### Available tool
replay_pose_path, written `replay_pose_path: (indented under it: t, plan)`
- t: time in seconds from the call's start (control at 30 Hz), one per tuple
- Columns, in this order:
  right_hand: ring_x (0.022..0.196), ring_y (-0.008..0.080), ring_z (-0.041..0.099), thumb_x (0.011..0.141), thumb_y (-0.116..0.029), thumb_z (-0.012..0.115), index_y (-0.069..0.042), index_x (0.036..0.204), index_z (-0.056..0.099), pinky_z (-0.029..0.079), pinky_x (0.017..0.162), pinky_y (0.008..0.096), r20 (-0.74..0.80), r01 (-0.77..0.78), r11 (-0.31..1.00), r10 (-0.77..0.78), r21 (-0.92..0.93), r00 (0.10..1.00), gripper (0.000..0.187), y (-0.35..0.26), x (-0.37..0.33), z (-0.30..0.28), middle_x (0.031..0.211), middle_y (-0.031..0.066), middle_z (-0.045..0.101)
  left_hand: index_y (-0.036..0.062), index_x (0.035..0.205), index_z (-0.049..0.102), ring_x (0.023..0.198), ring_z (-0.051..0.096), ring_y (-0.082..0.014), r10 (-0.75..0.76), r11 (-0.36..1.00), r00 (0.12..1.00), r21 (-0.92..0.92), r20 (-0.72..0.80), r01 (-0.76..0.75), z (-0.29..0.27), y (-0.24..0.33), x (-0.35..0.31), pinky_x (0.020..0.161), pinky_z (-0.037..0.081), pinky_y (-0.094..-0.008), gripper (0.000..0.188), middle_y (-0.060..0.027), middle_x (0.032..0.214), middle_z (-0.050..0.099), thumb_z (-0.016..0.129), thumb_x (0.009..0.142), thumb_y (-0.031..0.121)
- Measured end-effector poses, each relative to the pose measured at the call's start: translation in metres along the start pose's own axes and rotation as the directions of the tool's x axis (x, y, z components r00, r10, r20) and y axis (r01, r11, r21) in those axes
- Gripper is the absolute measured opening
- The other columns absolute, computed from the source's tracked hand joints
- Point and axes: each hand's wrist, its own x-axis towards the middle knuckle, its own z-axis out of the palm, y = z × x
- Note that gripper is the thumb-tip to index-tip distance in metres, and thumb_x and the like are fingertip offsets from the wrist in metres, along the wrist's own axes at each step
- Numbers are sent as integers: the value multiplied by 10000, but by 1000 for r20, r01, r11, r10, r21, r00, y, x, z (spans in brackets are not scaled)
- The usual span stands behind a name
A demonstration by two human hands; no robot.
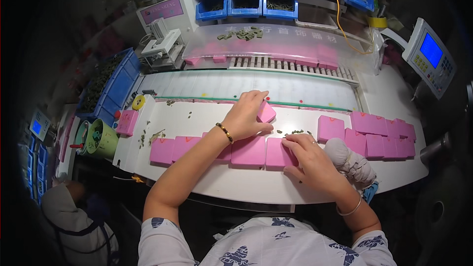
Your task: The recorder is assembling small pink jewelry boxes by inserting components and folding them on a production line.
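My left hand [246, 116] reaches over the middle of the white table, its fingers and thumb around a small pink block [266, 113] that is partly hidden by the hand. In front of it, a row of pink blocks [248, 151] runs along the near side of the table. At the right end of that row, my right hand [310, 159] grips the right edge of another pink block [279, 153] between thumb and fingers. Small dark green bits [297, 132] lie just beyond this block. My left forearm covers part of the row.
To the right stand more stacked pink blocks [369, 123] and a grey cloth bundle [352, 160]. Behind the table runs a white conveyor belt [295, 88]. Blue bins [281, 14] hang above; a keypad display [432, 54] stands right. A green bucket [102, 140] sits left.
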Motion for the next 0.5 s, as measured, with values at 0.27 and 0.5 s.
replay_pose_path:
  t: [0.27, 0.5]
  plan:
    - [1206, 304, 518, 831, -148, 718, 21, 1322, 465, 420, 1011, 395, -208, -25, 990, 55, 141, 977, 578, 10, -9, -5, 1348, 199, 485, 13, 1369, 429, 1240, 481, -322, 228, 943, 958, -207, -172, -261, -1, 36, -1, 1073, 376, -398, 802, -181, 1303, 523, 775, 657, 139]
    - [1220, 228, 519, 1012, -218, 499, -11, 1478, 284, 457, 999, 351, 183, -167, -77, 281, 983, 942, 553, 9, -14, -5, 1316, 143, 517, 49, 1380, 423, 1190, 537, -335, 496, 729, 843, -428, -208, -534, -8, 96, -24, 969, 474, -393, 789, -177, 1259, 541, 771, 673, -8]
